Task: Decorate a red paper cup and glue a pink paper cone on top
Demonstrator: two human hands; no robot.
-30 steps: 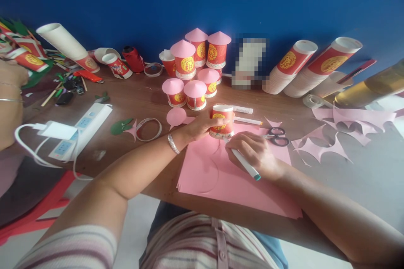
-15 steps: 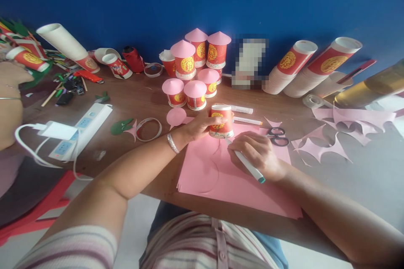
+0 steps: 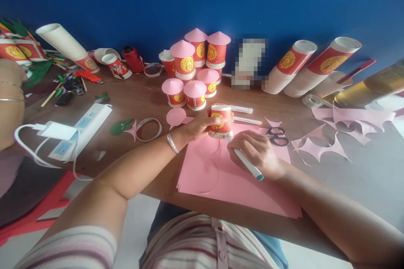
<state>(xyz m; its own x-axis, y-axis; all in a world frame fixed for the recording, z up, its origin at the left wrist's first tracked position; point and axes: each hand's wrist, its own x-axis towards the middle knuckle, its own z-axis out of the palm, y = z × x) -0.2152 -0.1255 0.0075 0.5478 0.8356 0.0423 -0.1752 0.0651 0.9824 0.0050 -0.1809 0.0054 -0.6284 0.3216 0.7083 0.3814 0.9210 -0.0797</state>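
My left hand is wrapped round a red paper cup with a gold emblem, its white band marked with green lines. My right hand grips a white marker with a teal end, its tip at the cup's lower band. Both hands are over a stack of pink paper, on which a curved outline shows. Behind the cup stand several red cups with pink cone tops. Two more markers lie just behind the cup.
Black-handled scissors lie right of my right hand, beside pink paper scraps. Stacked cups lean at the back right. A power strip with a white cable is on the left, near another person's arm. A paper ring lies between.
The marker and my right hand have shifted very slightly. At the far left, the other person's cup has moved left. My left hand still holds its cup.
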